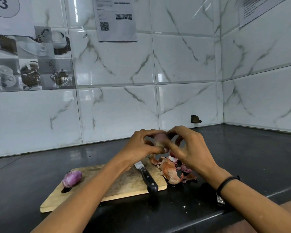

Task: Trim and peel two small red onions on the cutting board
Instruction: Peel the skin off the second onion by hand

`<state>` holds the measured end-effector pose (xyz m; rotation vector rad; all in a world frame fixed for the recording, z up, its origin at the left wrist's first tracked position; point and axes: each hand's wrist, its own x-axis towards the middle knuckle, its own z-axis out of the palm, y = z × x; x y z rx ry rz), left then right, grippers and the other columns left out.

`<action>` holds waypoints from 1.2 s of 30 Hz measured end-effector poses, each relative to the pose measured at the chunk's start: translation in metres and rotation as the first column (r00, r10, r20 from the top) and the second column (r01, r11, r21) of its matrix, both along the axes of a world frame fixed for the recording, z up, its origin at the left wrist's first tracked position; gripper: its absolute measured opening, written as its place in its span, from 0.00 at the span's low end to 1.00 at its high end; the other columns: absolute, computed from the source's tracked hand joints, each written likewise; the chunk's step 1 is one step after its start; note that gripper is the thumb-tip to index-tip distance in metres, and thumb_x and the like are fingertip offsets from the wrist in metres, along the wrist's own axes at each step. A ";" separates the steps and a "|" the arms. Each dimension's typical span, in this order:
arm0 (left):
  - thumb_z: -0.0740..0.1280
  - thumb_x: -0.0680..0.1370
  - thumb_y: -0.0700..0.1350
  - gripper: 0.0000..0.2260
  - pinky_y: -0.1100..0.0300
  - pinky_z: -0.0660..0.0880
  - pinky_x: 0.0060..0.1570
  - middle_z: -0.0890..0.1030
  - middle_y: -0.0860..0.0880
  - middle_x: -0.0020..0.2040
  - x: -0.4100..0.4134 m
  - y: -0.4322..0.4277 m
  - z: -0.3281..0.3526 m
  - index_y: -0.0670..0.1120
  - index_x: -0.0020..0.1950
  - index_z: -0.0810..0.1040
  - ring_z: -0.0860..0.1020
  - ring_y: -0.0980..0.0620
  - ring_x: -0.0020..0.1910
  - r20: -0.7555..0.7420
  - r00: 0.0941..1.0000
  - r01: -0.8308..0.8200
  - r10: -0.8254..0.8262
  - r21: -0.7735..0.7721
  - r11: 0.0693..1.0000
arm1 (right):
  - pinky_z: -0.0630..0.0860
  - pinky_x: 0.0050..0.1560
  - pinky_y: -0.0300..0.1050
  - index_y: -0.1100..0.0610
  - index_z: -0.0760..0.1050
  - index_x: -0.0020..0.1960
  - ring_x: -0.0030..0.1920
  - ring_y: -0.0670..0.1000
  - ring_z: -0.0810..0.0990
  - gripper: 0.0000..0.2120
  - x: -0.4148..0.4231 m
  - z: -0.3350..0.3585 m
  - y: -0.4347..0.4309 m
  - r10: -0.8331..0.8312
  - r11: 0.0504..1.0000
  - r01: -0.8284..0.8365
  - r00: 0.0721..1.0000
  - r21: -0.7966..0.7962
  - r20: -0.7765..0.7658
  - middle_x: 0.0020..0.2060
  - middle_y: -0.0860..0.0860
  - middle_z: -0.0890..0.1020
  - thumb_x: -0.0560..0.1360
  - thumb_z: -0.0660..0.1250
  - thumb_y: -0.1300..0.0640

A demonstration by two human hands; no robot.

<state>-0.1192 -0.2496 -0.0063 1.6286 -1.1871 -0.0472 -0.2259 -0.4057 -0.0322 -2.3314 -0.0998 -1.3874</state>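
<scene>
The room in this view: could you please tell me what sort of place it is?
Most likely a kitchen: a dark counter against glossy marbled wall tiles, and a wooden cutting board with a knife and a red onion on it.

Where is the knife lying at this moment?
In the head view, the knife lies on the right part of the cutting board, handle toward the person, between the left forearm and the onion skins.

Both hands held one small onion above the cutting board, left hand and right hand curled round it. A knife lay on the board, a peeled onion at its left end, skins heaped at its right edge.
</scene>
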 end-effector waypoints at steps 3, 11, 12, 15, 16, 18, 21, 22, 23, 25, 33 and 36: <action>0.82 0.66 0.39 0.21 0.59 0.82 0.42 0.85 0.57 0.49 -0.001 -0.003 -0.002 0.58 0.53 0.84 0.84 0.56 0.46 -0.011 1.000 0.007 -0.007 -0.003 1.000 | 0.74 0.41 0.33 0.54 0.82 0.48 0.43 0.43 0.80 0.06 0.001 0.002 -0.002 0.016 1.000 -0.017 0.998 0.015 0.066 0.40 0.44 0.83 0.78 0.71 0.51; 0.82 0.66 0.41 0.22 0.63 0.80 0.49 0.84 0.65 0.47 -0.002 -0.003 0.001 0.61 0.54 0.83 0.84 0.59 0.46 0.006 1.000 0.019 -0.019 -0.007 1.000 | 0.71 0.34 0.47 0.50 0.73 0.45 0.34 0.43 0.77 0.13 0.002 0.000 -0.002 -0.199 0.967 0.208 0.977 0.147 -0.072 0.33 0.44 0.78 0.83 0.58 0.43; 0.82 0.66 0.42 0.22 0.63 0.80 0.50 0.84 0.66 0.47 -0.003 -0.003 0.001 0.60 0.55 0.83 0.84 0.59 0.45 0.009 1.000 0.018 -0.017 -0.005 1.000 | 0.68 0.32 0.46 0.50 0.72 0.43 0.33 0.44 0.76 0.16 0.001 0.000 -0.001 -0.204 0.966 0.213 0.976 0.143 -0.077 0.31 0.44 0.78 0.84 0.56 0.42; 0.82 0.66 0.44 0.22 0.58 0.81 0.56 0.83 0.68 0.47 -0.004 -0.004 0.001 0.61 0.55 0.83 0.84 0.58 0.49 0.026 1.000 -0.009 0.008 0.022 1.000 | 0.65 0.32 0.46 0.51 0.69 0.39 0.31 0.46 0.75 0.22 -0.002 0.001 0.003 -0.169 0.979 0.174 0.984 0.104 -0.063 0.29 0.46 0.76 0.84 0.51 0.38; 0.83 0.66 0.45 0.22 0.56 0.81 0.56 0.83 0.67 0.47 -0.004 -0.004 0.001 0.60 0.56 0.83 0.84 0.57 0.50 0.021 1.000 -0.016 0.016 0.024 1.000 | 0.67 0.32 0.46 0.50 0.69 0.39 0.31 0.46 0.75 0.22 -0.002 0.001 0.004 -0.133 0.985 0.137 0.990 0.106 -0.044 0.29 0.46 0.76 0.83 0.52 0.37; 0.83 0.65 0.46 0.22 0.52 0.82 0.54 0.84 0.62 0.49 -0.003 -0.003 0.000 0.59 0.56 0.84 0.84 0.55 0.51 0.006 0.999 -0.033 0.033 0.012 0.999 | 0.73 0.34 0.47 0.48 0.71 0.43 0.33 0.44 0.77 0.21 -0.003 0.001 0.004 -0.066 0.992 0.067 0.998 0.102 -0.015 0.31 0.45 0.78 0.82 0.54 0.34; 0.82 0.65 0.42 0.18 0.51 0.84 0.45 0.85 0.50 0.50 -0.006 -0.003 0.000 0.61 0.48 0.86 0.85 0.51 0.50 -0.014 0.999 -0.032 0.032 -0.002 0.999 | 0.78 0.37 0.51 0.49 0.71 0.46 0.37 0.45 0.79 0.19 -0.001 0.000 0.004 -0.054 0.998 0.056 0.998 0.032 -0.039 0.35 0.45 0.80 0.81 0.57 0.34; 0.81 0.66 0.40 0.18 0.53 0.84 0.43 0.84 0.46 0.51 -0.008 -0.003 0.000 0.62 0.45 0.85 0.85 0.50 0.49 -0.017 0.999 -0.036 0.036 -0.004 0.999 | 0.78 0.37 0.51 0.50 0.71 0.46 0.37 0.46 0.78 0.18 0.000 0.001 0.004 -0.056 0.998 0.057 0.997 0.018 -0.047 0.36 0.45 0.79 0.81 0.58 0.36; 0.81 0.66 0.39 0.18 0.54 0.84 0.42 0.84 0.45 0.52 -0.009 -0.004 0.000 0.62 0.44 0.85 0.84 0.49 0.49 -0.020 0.999 -0.040 0.040 -0.004 0.999 | 0.77 0.37 0.50 0.52 0.70 0.46 0.36 0.46 0.78 0.17 0.001 0.001 0.004 -0.051 0.999 0.051 0.998 0.018 -0.047 0.35 0.46 0.79 0.81 0.59 0.38; 0.82 0.66 0.41 0.18 0.55 0.84 0.43 0.82 0.45 0.54 -0.011 -0.005 0.000 0.62 0.47 0.86 0.84 0.49 0.51 -0.007 0.999 -0.032 0.032 0.014 0.999 | 0.75 0.33 0.42 0.56 0.69 0.46 0.33 0.46 0.77 0.14 0.004 0.001 0.002 -0.033 0.997 0.035 0.999 0.066 -0.038 0.33 0.47 0.78 0.83 0.61 0.46; 0.84 0.64 0.44 0.23 0.48 0.84 0.47 0.81 0.47 0.57 -0.010 -0.005 0.000 0.54 0.57 0.86 0.83 0.51 0.54 -0.023 0.998 -0.061 0.062 0.043 0.997 | 0.74 0.38 0.38 0.59 0.71 0.53 0.38 0.46 0.79 0.04 0.004 0.002 -0.006 -0.061 0.983 0.059 0.998 0.175 0.005 0.38 0.50 0.80 0.83 0.62 0.58; 0.84 0.63 0.46 0.19 0.48 0.85 0.43 0.81 0.47 0.54 -0.013 -0.004 0.001 0.59 0.51 0.86 0.83 0.50 0.52 0.016 0.996 -0.086 0.086 0.048 0.995 | 0.73 0.39 0.35 0.55 0.72 0.57 0.42 0.42 0.79 0.11 -0.004 0.004 0.003 0.086 0.977 -0.091 0.996 0.191 0.034 0.43 0.45 0.80 0.86 0.56 0.51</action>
